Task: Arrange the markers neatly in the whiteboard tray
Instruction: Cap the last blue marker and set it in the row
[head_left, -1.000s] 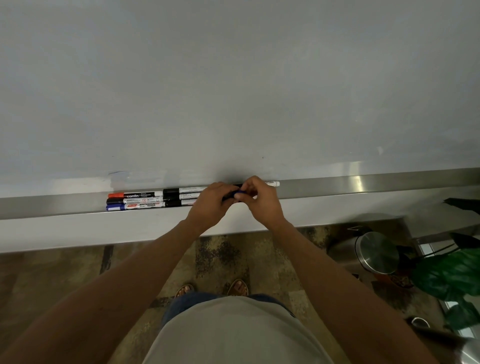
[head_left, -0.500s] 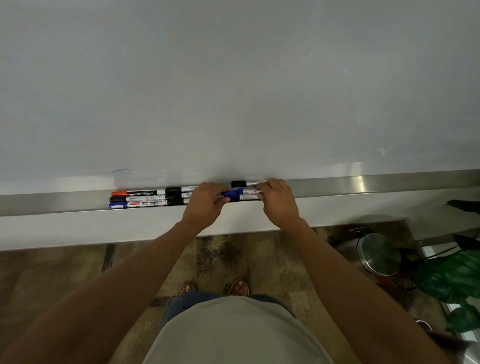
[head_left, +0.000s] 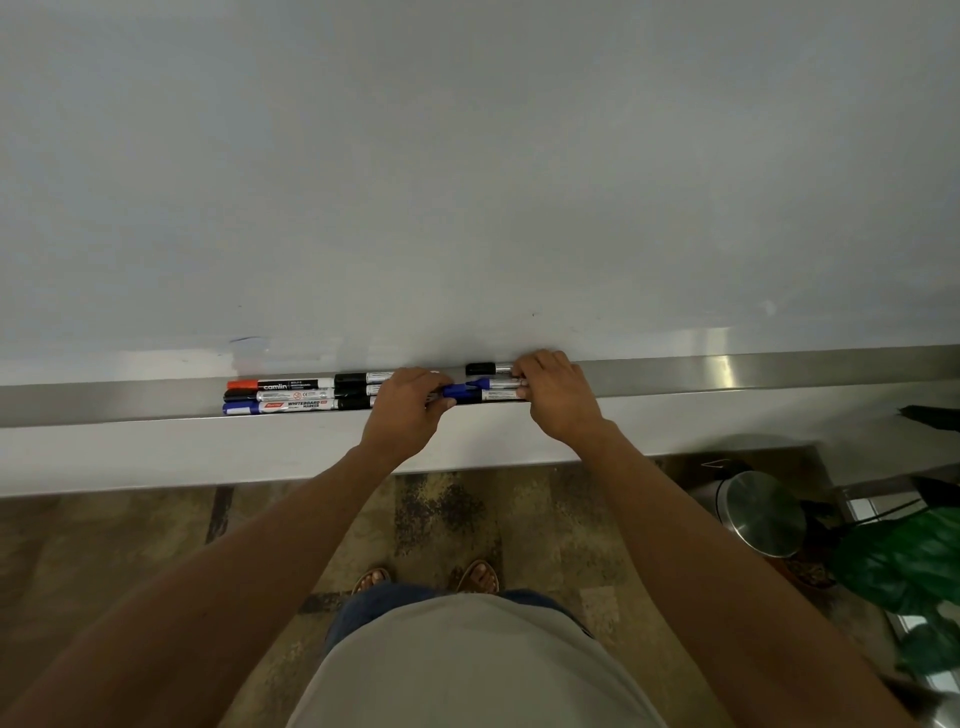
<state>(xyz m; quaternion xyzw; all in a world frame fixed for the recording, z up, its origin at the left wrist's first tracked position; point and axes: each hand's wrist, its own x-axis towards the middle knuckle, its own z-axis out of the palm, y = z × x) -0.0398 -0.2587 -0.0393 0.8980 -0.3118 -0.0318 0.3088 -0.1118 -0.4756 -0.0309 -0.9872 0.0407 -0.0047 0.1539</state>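
A steel whiteboard tray (head_left: 727, 371) runs along the bottom of the board. At its left lie three markers side by side: a red-capped one (head_left: 280, 385), a black one (head_left: 291, 395) and a blue-capped one (head_left: 280, 406), with more black-capped markers (head_left: 356, 391) end to end behind them. My left hand (head_left: 408, 408) pinches the cap end of a blue marker (head_left: 475, 391) in the tray. My right hand (head_left: 556, 395) holds the other ends of this group. A black-capped marker (head_left: 485, 369) lies just behind them.
The whiteboard (head_left: 467, 182) fills the upper view. Below the tray is a white ledge (head_left: 208, 452). On the patterned floor at the right stand a steel pedal bin (head_left: 761, 512) and a green plant (head_left: 904, 566).
My hands have spread apart along the tray, the right one going right. The blue marker, earlier hidden between my fingers, now lies flat in the tray between both hands.
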